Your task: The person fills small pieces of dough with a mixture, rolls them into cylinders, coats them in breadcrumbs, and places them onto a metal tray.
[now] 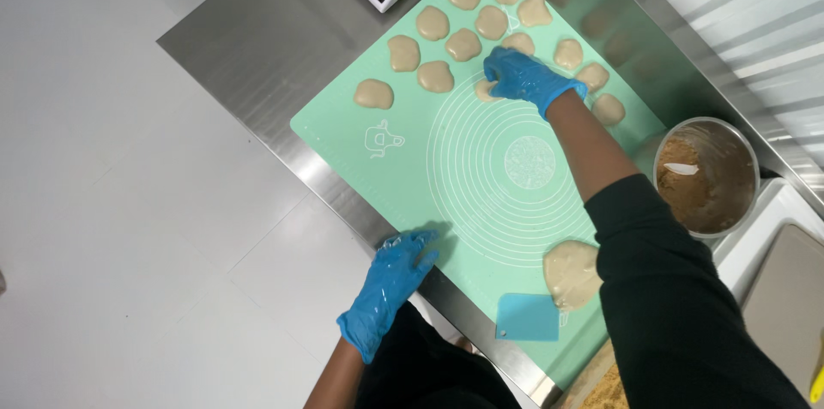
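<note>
Steel counter: right hand (pixel 525 76), grip curled, presses a dough piece (pixel 486 90); left hand (pixel 390 284) rests flat, empty, on the mat edge (pixel 412 170).

I stand at a long brushed stainless-steel worktable (pixel 257 40) that runs slantwise across my view and catches a soft, even light. Below me spreads a pale grey tiled floor (pixel 112 203) with faint grout lines. Beyond the table rises a white ribbed wall panel (pixel 747 6).
</note>
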